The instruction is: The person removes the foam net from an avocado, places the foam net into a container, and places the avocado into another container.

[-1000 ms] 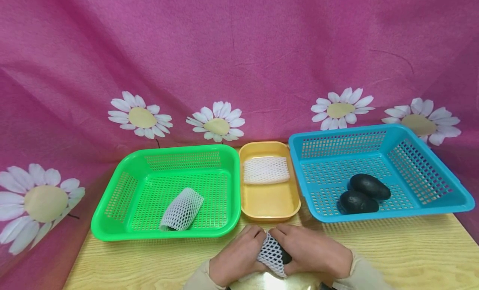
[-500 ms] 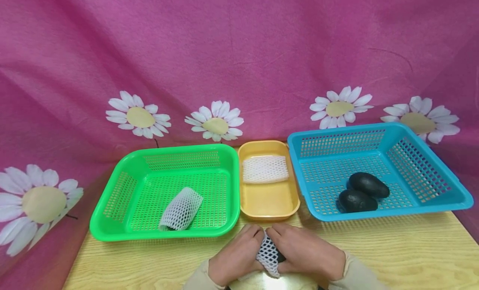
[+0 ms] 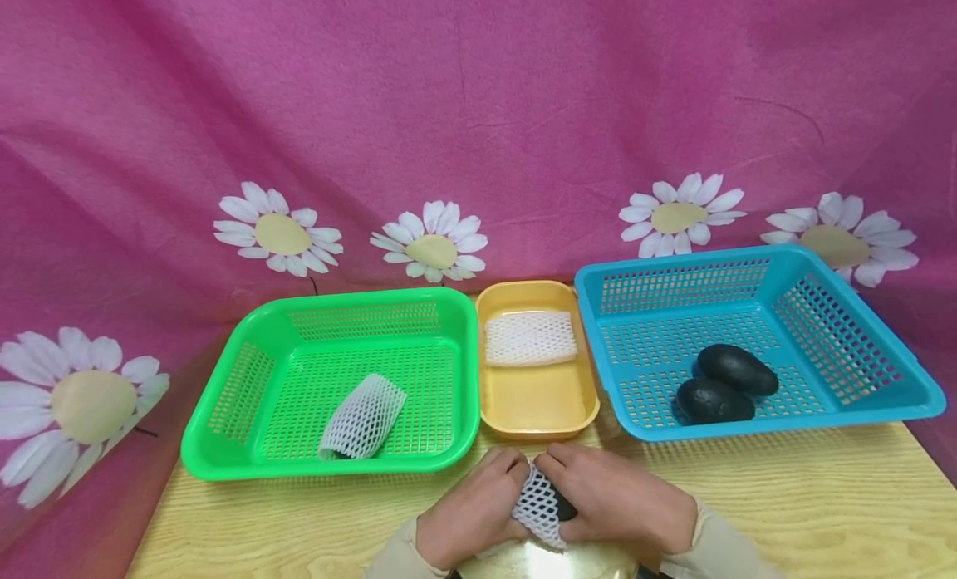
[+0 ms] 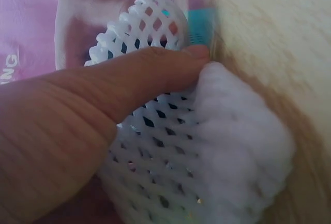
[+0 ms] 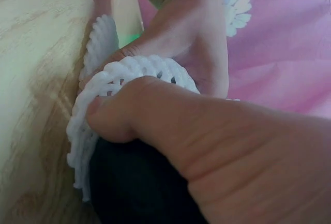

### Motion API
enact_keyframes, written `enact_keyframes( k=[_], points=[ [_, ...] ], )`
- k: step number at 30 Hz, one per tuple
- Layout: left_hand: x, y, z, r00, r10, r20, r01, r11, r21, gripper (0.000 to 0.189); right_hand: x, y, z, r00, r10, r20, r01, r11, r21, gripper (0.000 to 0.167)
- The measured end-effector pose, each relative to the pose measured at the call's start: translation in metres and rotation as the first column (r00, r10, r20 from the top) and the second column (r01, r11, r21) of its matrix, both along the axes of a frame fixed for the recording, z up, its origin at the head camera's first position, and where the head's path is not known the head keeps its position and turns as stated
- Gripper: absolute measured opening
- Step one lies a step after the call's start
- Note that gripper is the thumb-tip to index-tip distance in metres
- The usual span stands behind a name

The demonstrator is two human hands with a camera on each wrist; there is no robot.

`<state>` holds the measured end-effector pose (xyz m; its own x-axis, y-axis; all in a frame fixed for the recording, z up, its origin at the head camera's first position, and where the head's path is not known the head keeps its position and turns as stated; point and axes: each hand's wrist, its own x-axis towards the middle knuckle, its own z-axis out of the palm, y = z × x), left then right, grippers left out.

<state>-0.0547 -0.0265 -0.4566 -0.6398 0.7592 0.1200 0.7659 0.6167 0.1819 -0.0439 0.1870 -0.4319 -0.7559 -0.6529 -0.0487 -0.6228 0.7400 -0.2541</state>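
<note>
At the near edge of the table, my left hand point(image 3: 478, 508) grips a white foam net sleeve point(image 3: 537, 506), its thumb lying across the mesh in the left wrist view. My right hand point(image 3: 624, 492) holds a dark avocado point(image 5: 139, 182) partly inside that sleeve. In the right wrist view its thumb presses the sleeve's open rim point(image 5: 77, 146) against the avocado. The fingers on the far side are mostly hidden. Two more black avocados point(image 3: 736, 370) lie in the blue basket point(image 3: 822, 272). A sleeved avocado point(image 3: 365, 419) rests in the green basket point(image 3: 247, 471).
Between the two baskets stands a yellow tray point(image 3: 538, 434) with flat white foam sleeves point(image 3: 531, 339) at its back. A pink flowered cloth point(image 3: 478, 130) hangs behind. All containers sit on a wood-grain table point(image 3: 807, 504) just beyond my hands.
Both hands stay nearly in place around the sleeve and avocado. My right hand moved slightly left, then slightly back right. The baskets and tray have not moved.
</note>
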Motion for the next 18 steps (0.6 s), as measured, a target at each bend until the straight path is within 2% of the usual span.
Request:
enact_keyframes(
  k=[7, 11, 18],
  points=[
    [-0.0019, -0.0012, -0.0005, 1.000, -0.006, 0.020, 0.006, 1.000, -0.022, 0.051, -0.0001, 0.0036, 0.0046, 1.000, -0.022, 0.018, 0.022, 1.000, 0.000, 0.052],
    [-0.0024, -0.0016, 0.0007, 0.999, 0.000, 0.046, 0.001, 1.000, -0.024, 0.050, 0.0003, 0.0059, 0.0060, 1.000, -0.018, -0.001, 0.018, 1.000, -0.020, 0.050],
    [-0.0034, -0.0021, 0.0021, 0.999, -0.016, 0.040, 0.016, 1.000, 0.001, 0.036, 0.0009, 0.0076, 0.0062, 0.999, -0.030, -0.021, 0.030, 0.999, -0.020, 0.048]
  ],
)
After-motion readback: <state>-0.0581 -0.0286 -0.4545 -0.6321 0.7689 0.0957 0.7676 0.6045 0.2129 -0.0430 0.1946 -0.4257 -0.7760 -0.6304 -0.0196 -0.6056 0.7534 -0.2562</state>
